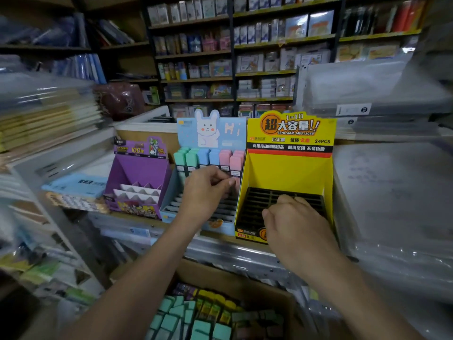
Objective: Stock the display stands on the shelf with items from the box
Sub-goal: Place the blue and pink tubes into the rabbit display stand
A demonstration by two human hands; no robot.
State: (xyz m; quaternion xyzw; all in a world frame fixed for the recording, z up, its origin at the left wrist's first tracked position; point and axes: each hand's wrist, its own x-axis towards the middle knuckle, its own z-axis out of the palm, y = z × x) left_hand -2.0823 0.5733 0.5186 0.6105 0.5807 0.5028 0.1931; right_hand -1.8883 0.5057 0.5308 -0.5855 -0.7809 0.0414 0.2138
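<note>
Three display stands sit on the shelf: a purple one, a light blue one with a rabbit header and a yellow one. The blue stand's back row holds green, blue and pink items. My left hand is over the blue stand, its thumb and fingers pinched on a pink item at the stand's right side. My right hand hovers with curled fingers over the yellow stand's black slot grid; its palm side is hidden. Below, the cardboard box holds green, yellow and purple items.
Stacks of plastic-wrapped goods crowd the shelf on both sides of the stands: notebooks at left, clear packs at right. A blue flat pack lies left of the purple stand. Far shelves full of stationery stand behind.
</note>
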